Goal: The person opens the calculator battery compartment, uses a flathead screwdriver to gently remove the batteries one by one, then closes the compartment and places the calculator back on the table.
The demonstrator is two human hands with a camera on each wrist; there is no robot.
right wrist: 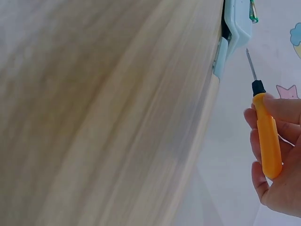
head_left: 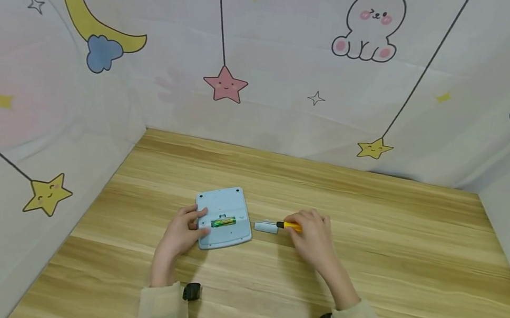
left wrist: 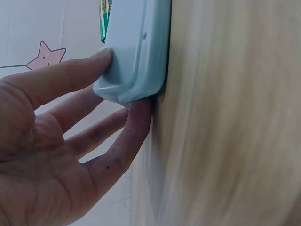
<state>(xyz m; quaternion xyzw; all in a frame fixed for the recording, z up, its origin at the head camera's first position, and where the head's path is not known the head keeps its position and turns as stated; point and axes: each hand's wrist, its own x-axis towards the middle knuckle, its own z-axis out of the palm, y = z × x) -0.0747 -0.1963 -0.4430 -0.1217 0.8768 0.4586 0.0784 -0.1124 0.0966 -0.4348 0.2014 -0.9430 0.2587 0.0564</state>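
Note:
A light-blue, flat device (head_left: 222, 205), possibly a calculator, lies back side up on the table. A green-and-gold battery (head_left: 223, 222) sits in its uncovered compartment. My left hand (head_left: 183, 231) grips the device's left edge; in the left wrist view the thumb (left wrist: 89, 70) rests on its back and another finger reaches under the edge. In my right hand (head_left: 314, 238) is a screwdriver (right wrist: 268, 136) with a yellow handle and thin metal shaft, its tip towards the device. Below the shaft, a small light-blue cover (head_left: 265, 227) lies on the table, just right of the device.
The wood-grain table (head_left: 388, 281) extends around both hands. White cloth walls (head_left: 285, 67) printed with stars, a moon and a rabbit stand behind it and at both sides. Black wrist mounts (head_left: 191, 291) sit at the sleeve cuffs.

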